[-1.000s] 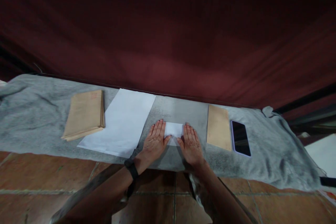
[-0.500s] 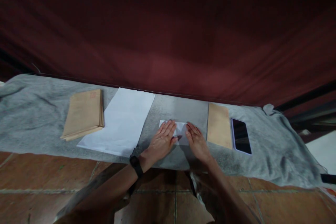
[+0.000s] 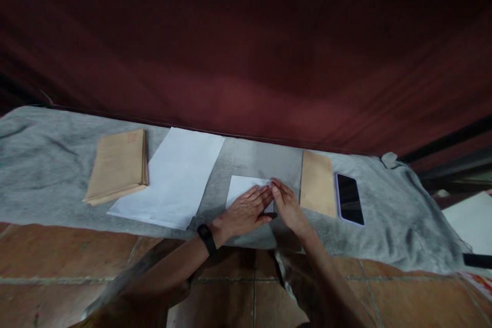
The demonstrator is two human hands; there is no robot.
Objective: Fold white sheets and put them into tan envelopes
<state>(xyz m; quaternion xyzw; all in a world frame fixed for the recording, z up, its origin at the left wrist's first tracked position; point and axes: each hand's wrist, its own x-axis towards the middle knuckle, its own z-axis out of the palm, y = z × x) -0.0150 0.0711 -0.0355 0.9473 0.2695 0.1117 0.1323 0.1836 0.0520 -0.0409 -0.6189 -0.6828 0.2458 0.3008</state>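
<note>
A small white folded paper [image 3: 240,186] lies on the grey cloth in front of me. My left hand [image 3: 248,211], with a black band on its wrist, rests flat across the paper, fingers stretched to the right. My right hand [image 3: 286,206] lies at the paper's right edge, its fingers extended and its fingertips touching those of my left hand. Part of the paper is hidden under both hands. Neither hand grasps anything.
Large white sheets [image 3: 177,179] lie on the left, partly under a stack of brown envelopes [image 3: 117,164]. To the right are a single brown envelope [image 3: 317,183] and a phone [image 3: 349,199]. A dark red cloth [image 3: 246,61] hangs behind.
My left hand has slid right across the small paper to meet my right hand, uncovering the paper's left part. My right hand has hardly moved. The view has shifted slightly.
</note>
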